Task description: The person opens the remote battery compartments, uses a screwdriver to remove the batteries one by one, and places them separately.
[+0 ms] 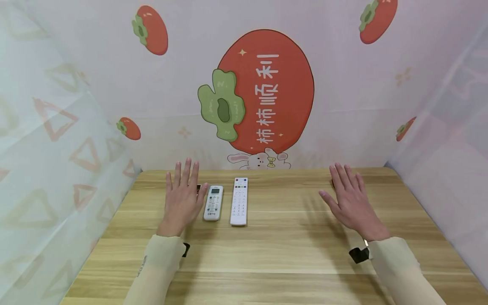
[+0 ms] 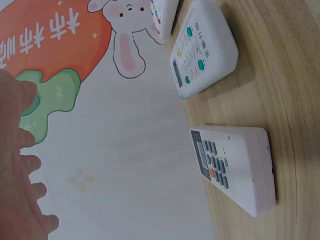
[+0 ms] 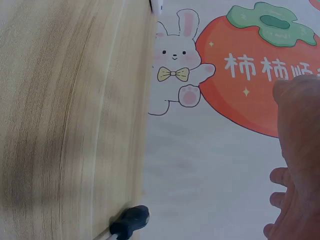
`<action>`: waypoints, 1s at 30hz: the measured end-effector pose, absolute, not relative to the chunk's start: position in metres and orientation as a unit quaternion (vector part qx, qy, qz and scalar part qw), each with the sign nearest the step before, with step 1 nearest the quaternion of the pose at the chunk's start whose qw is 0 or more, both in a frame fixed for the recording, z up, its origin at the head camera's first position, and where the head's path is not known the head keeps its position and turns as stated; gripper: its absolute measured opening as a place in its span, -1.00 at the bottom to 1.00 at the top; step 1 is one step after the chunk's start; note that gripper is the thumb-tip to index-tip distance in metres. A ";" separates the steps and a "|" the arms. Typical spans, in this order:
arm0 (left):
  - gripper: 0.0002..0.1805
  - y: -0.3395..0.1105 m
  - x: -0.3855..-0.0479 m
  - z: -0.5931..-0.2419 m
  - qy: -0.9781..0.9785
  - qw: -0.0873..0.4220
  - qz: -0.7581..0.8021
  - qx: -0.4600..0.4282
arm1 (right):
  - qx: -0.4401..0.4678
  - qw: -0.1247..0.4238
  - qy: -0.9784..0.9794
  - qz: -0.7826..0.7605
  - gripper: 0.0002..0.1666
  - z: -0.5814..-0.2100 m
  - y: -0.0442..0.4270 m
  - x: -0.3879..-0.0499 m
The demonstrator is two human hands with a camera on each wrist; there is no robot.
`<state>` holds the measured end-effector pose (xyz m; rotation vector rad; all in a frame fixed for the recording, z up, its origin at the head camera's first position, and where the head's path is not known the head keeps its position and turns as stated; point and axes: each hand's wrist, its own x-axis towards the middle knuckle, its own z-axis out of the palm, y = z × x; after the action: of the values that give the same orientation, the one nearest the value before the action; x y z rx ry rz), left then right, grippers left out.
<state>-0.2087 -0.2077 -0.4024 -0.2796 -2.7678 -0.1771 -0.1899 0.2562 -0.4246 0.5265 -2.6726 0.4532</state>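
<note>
My left hand (image 1: 182, 201) hovers palm down with straight fingers on the left side of the table. Beneath it lies a white remote control (image 2: 240, 165) with grey buttons and one orange button, mostly hidden in the head view. Just right of that hand is a small white remote (image 1: 213, 203) with a little screen. Further right lies a long white remote (image 1: 239, 203). Over the table's right side my right hand (image 1: 350, 205) is held flat, fingers extended, holding nothing. Under it, the right wrist view shows a dark-handled screwdriver (image 3: 131, 220) with a metal shaft, partly out of frame.
The wooden table (image 1: 282, 254) ends against a back wall sheet (image 1: 343, 84) printed with persimmons and a rabbit. Patterned side sheets (image 1: 49, 148) enclose it on the left and right. A black wrist device (image 1: 359, 255) shows at the right cuff.
</note>
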 end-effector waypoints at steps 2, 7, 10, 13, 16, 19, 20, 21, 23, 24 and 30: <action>-0.23 -0.206 -0.209 -0.402 -0.976 0.180 -0.071 -0.103 | 0.189 0.190 -0.949 0.166 -0.07 -0.423 0.256 -0.190; -0.27 -0.197 -0.210 -0.399 -0.972 0.179 -0.097 -0.117 | 0.193 0.189 -0.945 0.185 -0.09 -0.420 0.255 -0.190; -0.30 -0.190 -0.211 -0.399 -0.970 0.177 -0.111 -0.123 | 0.197 0.190 -0.941 0.199 -0.13 -0.420 0.253 -0.191; -0.34 -0.182 -0.213 -0.401 -0.969 0.176 -0.120 -0.127 | 0.199 0.186 -0.938 0.213 -0.17 -0.419 0.251 -0.190; -0.37 -0.174 -0.216 -0.404 -0.969 0.174 -0.119 -0.131 | 0.194 0.173 -0.941 0.219 -0.21 -0.418 0.247 -0.188; -0.40 -0.164 -0.219 -0.407 -0.972 0.158 -0.113 -0.132 | 0.185 0.149 -0.946 0.222 -0.23 -0.417 0.244 -0.186; -0.41 -0.161 -0.220 -0.408 -0.973 0.151 -0.114 -0.133 | 0.183 0.142 -0.947 0.222 -0.24 -0.417 0.243 -0.185; -0.41 -0.157 -0.221 -0.410 -0.975 0.141 -0.113 -0.132 | 0.182 0.135 -0.948 0.222 -0.24 -0.417 0.242 -0.184; -0.41 -0.151 -0.223 -0.413 -0.978 0.119 -0.114 -0.127 | 0.183 0.128 -0.949 0.222 -0.26 -0.418 0.241 -0.184; -0.40 -0.148 -0.225 -0.414 -0.980 0.109 -0.114 -0.125 | 0.184 0.126 -0.949 0.222 -0.26 -0.418 0.240 -0.184; -0.39 -0.133 -0.231 -0.425 -0.986 0.059 -0.104 -0.119 | 0.199 0.129 -0.946 0.222 -0.34 -0.420 0.235 -0.182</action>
<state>-0.2307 -0.1326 -0.4246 -0.3612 -2.9856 -0.3136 -0.1823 0.2346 -0.4203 0.5790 -2.7492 0.6449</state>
